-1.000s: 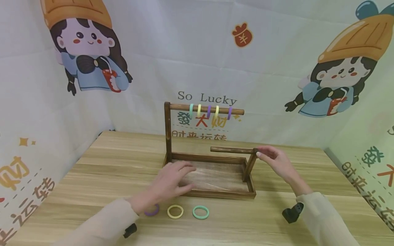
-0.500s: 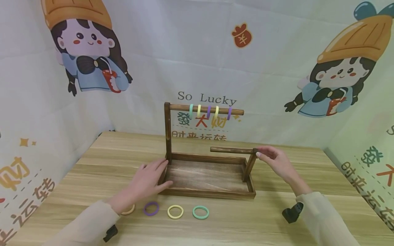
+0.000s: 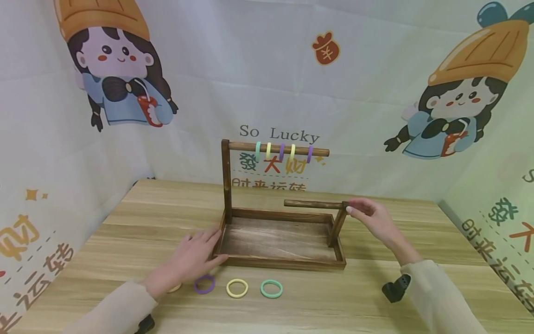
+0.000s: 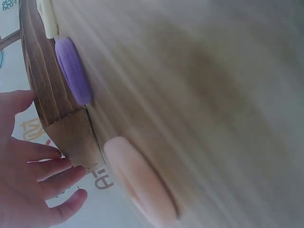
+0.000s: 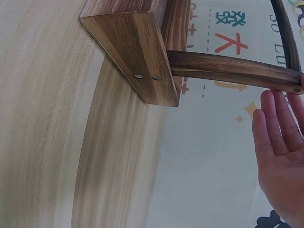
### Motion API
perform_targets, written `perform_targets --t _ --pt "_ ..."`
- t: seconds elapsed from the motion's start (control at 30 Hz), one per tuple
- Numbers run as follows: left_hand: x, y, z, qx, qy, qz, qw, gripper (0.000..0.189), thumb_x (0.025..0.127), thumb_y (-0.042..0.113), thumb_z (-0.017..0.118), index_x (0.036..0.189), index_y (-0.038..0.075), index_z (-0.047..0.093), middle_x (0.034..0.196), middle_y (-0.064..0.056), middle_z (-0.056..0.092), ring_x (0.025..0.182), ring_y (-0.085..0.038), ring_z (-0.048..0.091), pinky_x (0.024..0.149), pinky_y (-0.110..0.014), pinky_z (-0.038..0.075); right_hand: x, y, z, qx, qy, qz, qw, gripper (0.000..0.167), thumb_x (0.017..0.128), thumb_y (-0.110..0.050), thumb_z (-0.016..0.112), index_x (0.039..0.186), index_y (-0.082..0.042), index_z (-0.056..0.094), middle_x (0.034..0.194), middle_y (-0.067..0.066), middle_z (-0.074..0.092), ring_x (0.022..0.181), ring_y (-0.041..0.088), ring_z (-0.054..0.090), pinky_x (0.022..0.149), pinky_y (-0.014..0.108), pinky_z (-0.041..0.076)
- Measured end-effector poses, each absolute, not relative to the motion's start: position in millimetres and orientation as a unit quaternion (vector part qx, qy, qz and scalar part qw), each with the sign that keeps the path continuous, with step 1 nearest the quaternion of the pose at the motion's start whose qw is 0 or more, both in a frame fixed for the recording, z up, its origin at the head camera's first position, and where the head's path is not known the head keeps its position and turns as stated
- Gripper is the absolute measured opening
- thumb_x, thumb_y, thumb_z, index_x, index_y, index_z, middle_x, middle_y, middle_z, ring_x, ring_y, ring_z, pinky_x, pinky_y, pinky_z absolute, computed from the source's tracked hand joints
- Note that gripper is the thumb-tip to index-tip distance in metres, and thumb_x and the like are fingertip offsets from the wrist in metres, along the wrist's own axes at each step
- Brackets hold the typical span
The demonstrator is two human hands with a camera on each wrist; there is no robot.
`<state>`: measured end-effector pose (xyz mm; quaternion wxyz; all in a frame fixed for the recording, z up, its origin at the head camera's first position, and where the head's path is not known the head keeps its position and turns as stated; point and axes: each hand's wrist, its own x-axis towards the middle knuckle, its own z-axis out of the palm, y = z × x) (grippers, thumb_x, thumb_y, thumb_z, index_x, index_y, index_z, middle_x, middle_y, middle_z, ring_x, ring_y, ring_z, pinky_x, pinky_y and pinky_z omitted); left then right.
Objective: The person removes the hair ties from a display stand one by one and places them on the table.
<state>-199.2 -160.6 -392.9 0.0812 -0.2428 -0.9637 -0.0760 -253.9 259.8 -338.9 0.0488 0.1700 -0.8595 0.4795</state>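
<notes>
A dark wooden rack has a shallow tray base [image 3: 283, 265], a tall left post with a long bar [image 3: 321, 152], and a short right post with a lower bar [image 3: 313, 204]. Several hair ties in green, yellow and purple hang on the long bar. My left hand [image 3: 187, 260] rests at the tray's left end, fingers extended along it, thumb at the front corner. At the top of the short post [image 5: 228, 69], my right hand [image 3: 373, 220] pinches the wood between thumb and fingers. Nothing hangs on the lower bar.
On the table before the tray lie a green hair tie [image 3: 271, 289], a yellow one [image 3: 237, 288], a purple one [image 3: 205, 285] and a peach one [image 4: 140, 180], mostly hidden by my left wrist in the head view. A printed cloth [image 3: 375, 116] stands behind.
My left hand has moved left from over the tray to its left end, then slightly down toward me. The right hand stays at the short post.
</notes>
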Motion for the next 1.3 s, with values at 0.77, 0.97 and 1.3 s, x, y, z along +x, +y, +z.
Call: perform_targets --t 0.77,0.97,1.3 --pt "-200.8 -157.7 -393.9 -0.228 -0.965 -0.102 0.077 0.064 0.087 0.044 0.049 0.127 -0.005 0.042 0.13 -0.021 0.04 0.111 -0.039 0.043 0.088 -0.056 0.032 -276.2 238.4 -271.5 0.193 -0.846 0.476 0.141 0.044 0.088 -0.028 0.055 0.122 -0.001 0.049 0.118 0.012 0.051 0.105 0.018 0.048 0.091 0.037 0.037" --pt "-200.9 -158.5 -394.6 -0.231 -0.964 -0.1 0.081 0.063 0.087 0.043 0.05 0.125 -0.006 0.043 0.128 -0.021 0.041 0.109 -0.04 0.044 0.087 -0.056 0.032 -290.9 219.0 -256.4 0.207 -0.85 0.471 0.111 0.056 0.084 -0.029 0.061 0.131 -0.009 0.039 0.132 0.009 0.036 0.116 0.025 0.039 0.094 0.041 0.033" --pt "-201.9 -158.1 -394.3 -0.229 -0.965 -0.096 0.086 0.064 0.086 0.045 0.051 0.125 -0.005 0.044 0.128 -0.02 0.042 0.108 -0.039 0.045 0.086 -0.056 0.034 -303.6 195.2 -239.8 0.233 -0.862 0.446 0.068 0.062 0.082 -0.02 0.064 0.135 -0.009 0.033 0.136 0.01 0.032 0.12 0.026 0.032 0.096 0.043 0.027"
